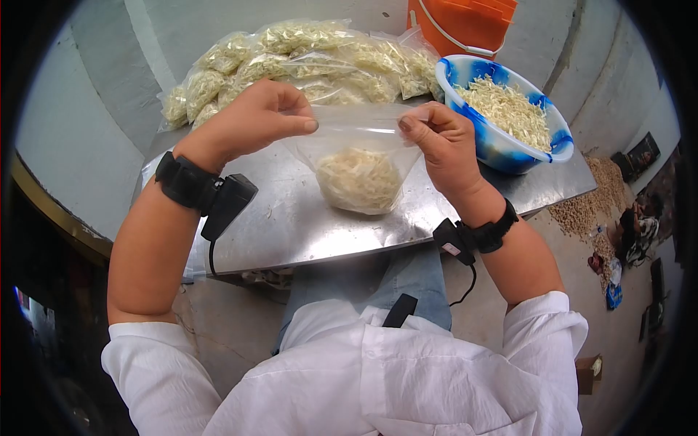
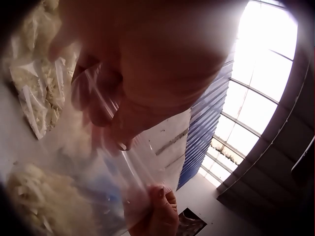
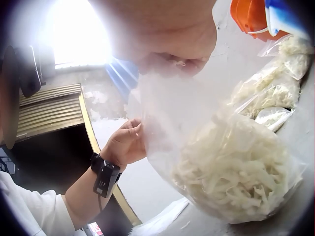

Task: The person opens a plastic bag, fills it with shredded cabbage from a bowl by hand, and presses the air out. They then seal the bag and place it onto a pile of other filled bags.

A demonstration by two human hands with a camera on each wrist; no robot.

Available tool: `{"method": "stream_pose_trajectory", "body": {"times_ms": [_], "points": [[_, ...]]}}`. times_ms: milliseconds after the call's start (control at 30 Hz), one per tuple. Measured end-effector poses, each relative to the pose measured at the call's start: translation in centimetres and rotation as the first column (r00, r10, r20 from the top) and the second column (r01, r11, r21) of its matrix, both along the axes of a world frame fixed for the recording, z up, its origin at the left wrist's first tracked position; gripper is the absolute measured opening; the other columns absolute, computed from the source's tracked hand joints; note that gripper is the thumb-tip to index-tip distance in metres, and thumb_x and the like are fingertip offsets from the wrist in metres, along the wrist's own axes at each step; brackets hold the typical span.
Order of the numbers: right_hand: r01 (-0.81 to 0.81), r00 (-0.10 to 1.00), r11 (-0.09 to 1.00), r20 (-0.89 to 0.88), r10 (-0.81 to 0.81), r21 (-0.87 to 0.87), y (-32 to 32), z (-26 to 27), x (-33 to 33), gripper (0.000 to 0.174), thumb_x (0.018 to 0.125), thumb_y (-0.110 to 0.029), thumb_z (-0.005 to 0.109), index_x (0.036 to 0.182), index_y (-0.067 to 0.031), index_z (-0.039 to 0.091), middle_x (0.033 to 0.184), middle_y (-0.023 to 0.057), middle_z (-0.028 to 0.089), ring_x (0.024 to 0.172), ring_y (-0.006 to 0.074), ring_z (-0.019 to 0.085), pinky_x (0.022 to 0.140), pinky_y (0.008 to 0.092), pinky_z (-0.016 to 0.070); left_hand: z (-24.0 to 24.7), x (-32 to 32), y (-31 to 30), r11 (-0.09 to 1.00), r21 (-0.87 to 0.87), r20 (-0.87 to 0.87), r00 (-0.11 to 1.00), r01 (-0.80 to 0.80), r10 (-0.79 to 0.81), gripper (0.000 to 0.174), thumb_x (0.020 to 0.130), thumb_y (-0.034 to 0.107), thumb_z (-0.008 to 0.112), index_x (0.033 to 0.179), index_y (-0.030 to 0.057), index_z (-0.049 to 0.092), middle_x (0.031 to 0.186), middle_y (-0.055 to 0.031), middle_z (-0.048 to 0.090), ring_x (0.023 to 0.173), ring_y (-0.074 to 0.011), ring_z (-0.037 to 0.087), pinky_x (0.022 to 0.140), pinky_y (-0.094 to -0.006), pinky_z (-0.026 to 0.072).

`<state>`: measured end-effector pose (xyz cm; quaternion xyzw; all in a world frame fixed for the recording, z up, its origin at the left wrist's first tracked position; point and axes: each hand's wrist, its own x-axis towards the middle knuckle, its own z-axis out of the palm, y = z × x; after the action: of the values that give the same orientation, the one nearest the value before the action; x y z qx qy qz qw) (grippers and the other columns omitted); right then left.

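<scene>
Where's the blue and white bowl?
In the head view, the blue and white bowl sits at the far right of the metal table, beside the pile of filled bags, near the orange bucket.

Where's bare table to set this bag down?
Bare metal lies at the near left of the table, between the held bag and the left edge. A narrower strip runs along the front edge between that bag and the bowl. The back is crowded with the pile of filled bags and the bowl.
</scene>
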<state>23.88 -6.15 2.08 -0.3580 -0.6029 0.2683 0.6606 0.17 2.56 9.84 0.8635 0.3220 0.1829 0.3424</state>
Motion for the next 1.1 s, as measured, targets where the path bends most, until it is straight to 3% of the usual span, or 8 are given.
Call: {"method": "stream_pose_trajectory", "body": {"times_ms": [433, 967, 1100], "points": [[0.012, 0.999, 1.000, -0.033, -0.012, -0.008, 0.2, -0.4, 0.6, 0.008, 0.080, -0.009, 0.063, 0.078, -0.0018, 0.062, 0.069, -0.0026, 0.056, 0.062, 0.0031, 0.045, 0.056, 0.0177, 0.0357, -1.7, -1.9, 0.8, 0.980, -0.200, 0.231, 0.973, 0.019, 0.028, 0.018, 0.076, 0.020, 0.069, 0.078, 0.0065, 0.057, 0.072, 0.0038, 0.052, 0.071, -0.0060, 0.046, 0.068, -0.0204, 0.0370], [-0.046, 0.991, 0.999, -0.129, 0.046, 0.008, 0.7, -0.8, 2.0, 0.010, 0.081, -0.012, 0.063, 0.081, -0.0012, 0.062, 0.072, 0.0005, 0.059, 0.066, 0.0065, 0.051, 0.062, 0.0200, 0.0407, -2.7, -3.7, 1.0, 0.985, -0.169, 0.330, 0.943, 0.022, 0.036, 0.014, 0.079, 0.020, 0.065, 0.080, 0.0079, 0.057, 0.072, 0.0034, 0.053, 0.071, -0.0070, 0.047, 0.070, -0.0218, 0.0370], [-0.026, 0.979, 0.999, -0.203, 0.021, -0.022, 1.1, -0.2, 3.6, 0.012, 0.083, -0.012, 0.062, 0.084, -0.0003, 0.062, 0.075, 0.0025, 0.060, 0.068, 0.0096, 0.054, 0.065, 0.0224, 0.0429, -2.6, -5.7, 2.1, 0.976, -0.218, 0.510, 0.850, -0.023, 0.134, 0.013, 0.082, 0.022, 0.062, 0.085, 0.0102, 0.058, 0.076, 0.0031, 0.055, 0.075, -0.0080, 0.050, 0.074, -0.0228, 0.0385]]}}
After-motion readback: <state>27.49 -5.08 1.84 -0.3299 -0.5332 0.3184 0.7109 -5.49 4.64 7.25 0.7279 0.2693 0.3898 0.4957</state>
